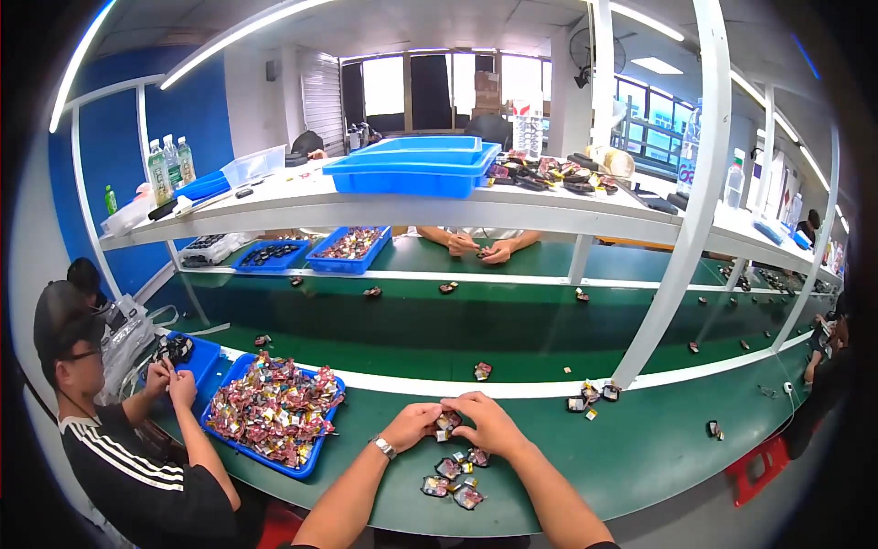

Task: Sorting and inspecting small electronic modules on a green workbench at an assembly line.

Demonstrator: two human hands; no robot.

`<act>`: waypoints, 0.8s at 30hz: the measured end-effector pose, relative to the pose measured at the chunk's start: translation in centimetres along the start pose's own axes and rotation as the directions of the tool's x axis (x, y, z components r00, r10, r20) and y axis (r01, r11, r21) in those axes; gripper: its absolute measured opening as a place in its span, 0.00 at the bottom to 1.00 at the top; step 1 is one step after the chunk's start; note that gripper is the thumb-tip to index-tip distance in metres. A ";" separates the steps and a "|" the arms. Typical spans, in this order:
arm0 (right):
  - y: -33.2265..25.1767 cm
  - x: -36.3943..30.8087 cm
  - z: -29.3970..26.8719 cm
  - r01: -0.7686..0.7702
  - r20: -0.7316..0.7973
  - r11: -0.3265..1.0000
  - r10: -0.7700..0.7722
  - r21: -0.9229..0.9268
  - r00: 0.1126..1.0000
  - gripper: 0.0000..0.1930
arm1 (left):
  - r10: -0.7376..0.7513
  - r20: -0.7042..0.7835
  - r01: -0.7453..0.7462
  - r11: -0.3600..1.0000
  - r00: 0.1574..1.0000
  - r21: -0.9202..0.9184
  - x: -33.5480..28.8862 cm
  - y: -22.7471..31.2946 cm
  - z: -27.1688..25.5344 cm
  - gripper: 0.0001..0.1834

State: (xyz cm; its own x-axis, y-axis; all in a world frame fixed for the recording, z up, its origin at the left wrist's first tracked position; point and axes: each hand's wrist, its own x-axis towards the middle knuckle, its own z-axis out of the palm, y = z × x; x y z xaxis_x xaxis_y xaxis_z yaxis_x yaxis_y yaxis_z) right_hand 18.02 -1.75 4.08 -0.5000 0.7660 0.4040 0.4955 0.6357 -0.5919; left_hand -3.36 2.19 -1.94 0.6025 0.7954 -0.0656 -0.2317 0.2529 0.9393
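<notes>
Both my hands meet over the green bench, pinching a small electronic part (446,425) with a reddish circuit board and dark casing. My left hand (408,428), with a watch at the wrist, grips it from the left. Curled over its top and right side is my right hand (490,425). The fingers hide much of the part. Just below lie several similar parts (467,496) in a loose cluster. To the left, a blue tray (309,470) is heaped with more of these reddish boards with yellow and white bits.
A co-worker (137,457) sits at my left beside a smaller blue tray (208,355). Ahead, scattered parts lie on the green conveyor belt (384,329). A white post (672,210) rises at right, near another small cluster (592,400). Across the belt, another person's hands (480,247) work.
</notes>
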 end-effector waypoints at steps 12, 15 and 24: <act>0.7 -0.3 3.5 -0.068 -0.390 0.971 -0.029 -0.231 0.920 0.13 | 0.091 -0.087 -0.090 0.996 0.992 0.008 0.2 0.5 1.5 0.19; 0.5 0.6 4.6 -0.016 -0.365 0.968 -0.079 -0.251 0.928 0.11 | 0.125 -0.153 -0.125 0.992 0.980 0.011 -0.8 0.5 0.5 0.18; 1.2 -0.2 3.1 0.071 -0.304 0.978 -0.129 -0.194 0.944 0.07 | 0.119 -0.135 -0.112 0.992 0.984 0.058 -0.5 0.6 1.8 0.17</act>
State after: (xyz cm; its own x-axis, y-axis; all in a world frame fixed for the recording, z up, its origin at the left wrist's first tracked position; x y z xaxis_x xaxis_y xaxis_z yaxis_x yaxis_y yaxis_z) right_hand 16.51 -1.43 1.10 -0.3202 0.6703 0.6694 0.5869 0.6951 -0.4153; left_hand -2.43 0.99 -0.76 0.4616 0.8871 0.0020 -0.2532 0.1296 0.9587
